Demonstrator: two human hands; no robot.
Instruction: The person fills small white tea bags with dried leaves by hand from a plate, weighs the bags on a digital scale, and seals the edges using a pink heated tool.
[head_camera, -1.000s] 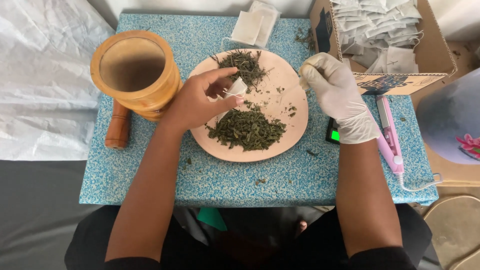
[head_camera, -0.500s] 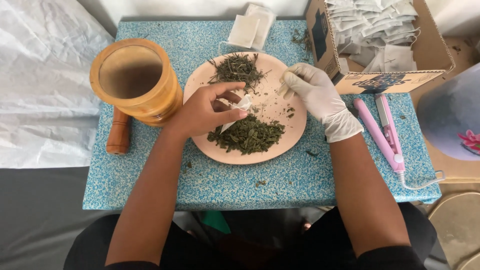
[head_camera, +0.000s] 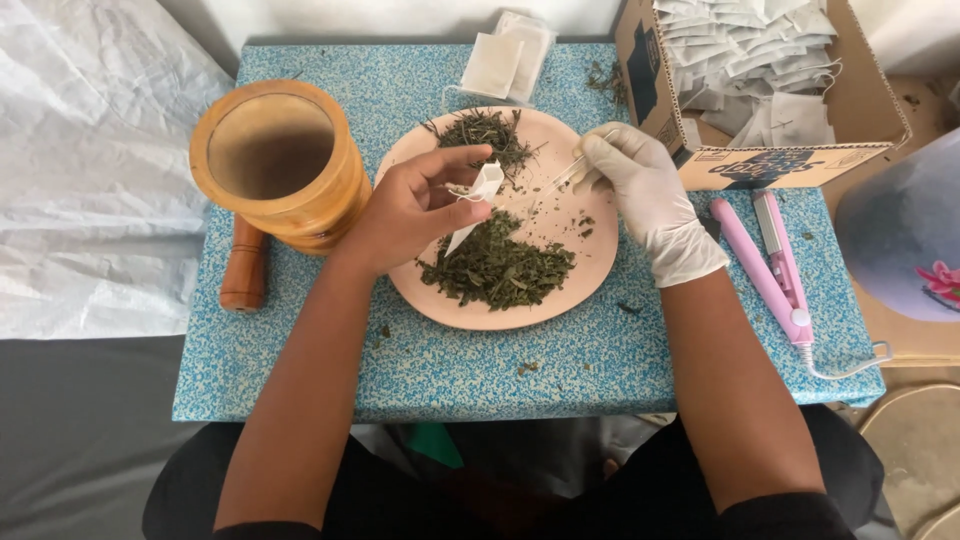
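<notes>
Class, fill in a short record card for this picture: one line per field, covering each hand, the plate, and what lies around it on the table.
Left hand: bare, pinching a small white paper sachet over the plate
Right hand: in a white glove, holding a thin clear tool that is hard to identify
Plate: pink, round, two heaps of dried green leaves
Left of plate: wooden mortar, pestle lying beside it
Right of plate: pink heat sealer
Behind: cardboard box of white sachets
Table: blue speckled top

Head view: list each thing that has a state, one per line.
Left hand: bare, pinching small white sachet open above herbs.
Right hand: gloved, holding tweezers.
Pink plate: holds two heaps of dried herbs.
Wooden mortar: upright.
Pestle: lying beside it.
Cardboard box: open, full of sachets.
</notes>
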